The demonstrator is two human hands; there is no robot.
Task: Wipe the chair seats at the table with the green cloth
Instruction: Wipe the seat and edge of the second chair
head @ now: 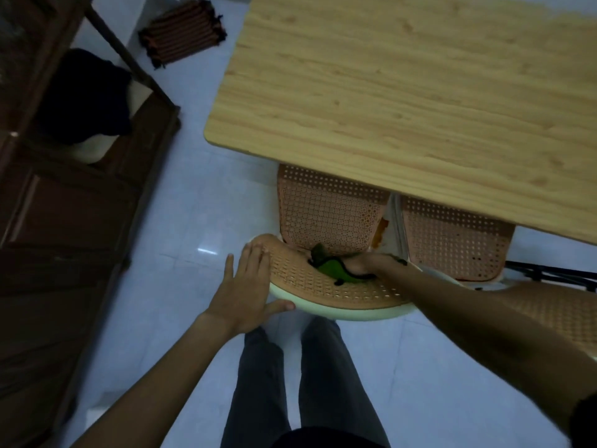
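Two orange perforated plastic chairs are tucked under the wooden table [403,92]. The nearer chair's seat [326,211] lies just past its curved backrest [310,286]. My right hand [365,265] reaches over that backrest and grips the green cloth [334,270], which hangs at the backrest's inner face close to the rear of the seat. My left hand [248,286] lies flat, fingers spread, on the backrest's left top corner with the thumb under its pale rim. The second chair's seat [455,237] sits to the right, partly under the table.
A dark wooden cabinet [64,221] stands along the left, with a dark garment on its shelf. A striped folded mat [182,30] lies on the pale tiled floor at the back. My legs stand right behind the chair. Black metal legs [555,274] show at the right.
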